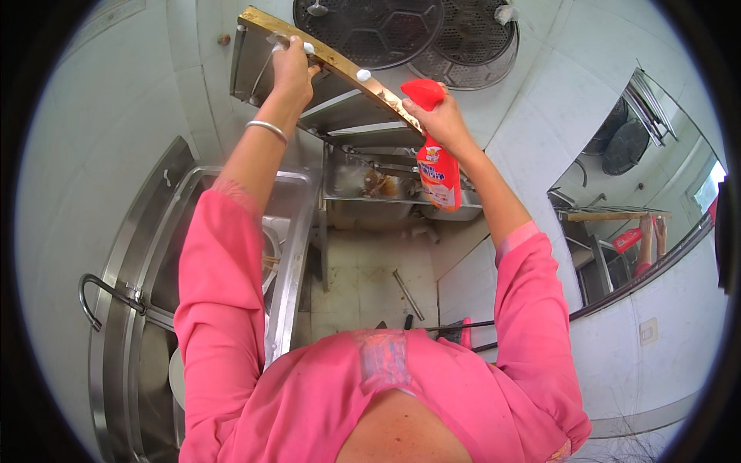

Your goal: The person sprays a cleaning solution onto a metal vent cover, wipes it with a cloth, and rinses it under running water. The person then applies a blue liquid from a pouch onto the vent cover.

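Observation:
My left hand (291,68), raised at the upper left, grips the edge of a metal shelf-like frame (341,61). The edge facing me looks brown and greasy, with blobs of white foam (363,75) on it. In my right hand (446,118) is a red spray bottle (438,173) with a red trigger head and a printed label. The bottle stands close to the right end of the frame's edge. Whether my finger presses the trigger cannot be seen clearly.
Left of me is a stainless steel sink (295,243) with a curved faucet (90,301). Another metal sink (376,197) holding water sits ahead, below the frame. Round dark perforated mats (370,29) hang on the wall. A mirror (631,191) is at right; a metal tube (408,294) lies on the floor.

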{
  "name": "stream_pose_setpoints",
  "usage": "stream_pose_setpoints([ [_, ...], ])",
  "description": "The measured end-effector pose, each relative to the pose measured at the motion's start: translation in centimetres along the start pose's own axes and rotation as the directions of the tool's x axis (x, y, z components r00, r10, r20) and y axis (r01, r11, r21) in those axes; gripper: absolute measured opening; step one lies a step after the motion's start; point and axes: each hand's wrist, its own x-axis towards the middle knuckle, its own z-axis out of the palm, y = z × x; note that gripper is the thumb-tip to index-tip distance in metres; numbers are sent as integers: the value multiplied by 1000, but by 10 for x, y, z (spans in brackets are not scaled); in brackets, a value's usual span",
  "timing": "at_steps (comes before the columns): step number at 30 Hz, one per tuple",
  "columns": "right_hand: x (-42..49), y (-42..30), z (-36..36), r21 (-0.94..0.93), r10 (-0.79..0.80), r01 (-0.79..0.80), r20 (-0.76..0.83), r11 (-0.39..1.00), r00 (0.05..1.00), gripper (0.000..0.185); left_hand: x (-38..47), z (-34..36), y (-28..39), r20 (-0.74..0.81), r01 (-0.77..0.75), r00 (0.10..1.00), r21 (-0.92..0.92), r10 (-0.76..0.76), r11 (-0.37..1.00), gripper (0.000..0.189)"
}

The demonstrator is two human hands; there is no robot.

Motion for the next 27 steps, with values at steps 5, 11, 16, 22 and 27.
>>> stream_pose_setpoints([
  [5, -3, 21, -9, -58, 94, -92, 22, 994, 995, 40, 4, 7, 0, 14, -6, 1000, 11, 5, 1000, 41],
  [11, -2, 23, -12, -27, 79, -79, 12, 997, 997, 35, 11, 10, -3, 4, -6, 1000, 18, 6, 1000, 43],
  [16, -5, 32, -20, 89, 190, -198, 89, 976, 978, 33, 24, 3, -6, -28, 21, 999, 15, -21, 1000, 40],
  [22, -30, 73, -38, -62, 179, -178, 9, 982, 984, 26, 34, -3, -14, -46, 20, 999, 26, -19, 999, 39],
  [27, -45, 102, -59, -49, 334, -332, 16, 942, 943, 26, 41, -4, -20, -4, 28, 1000, 63, -28, 998, 52],
])
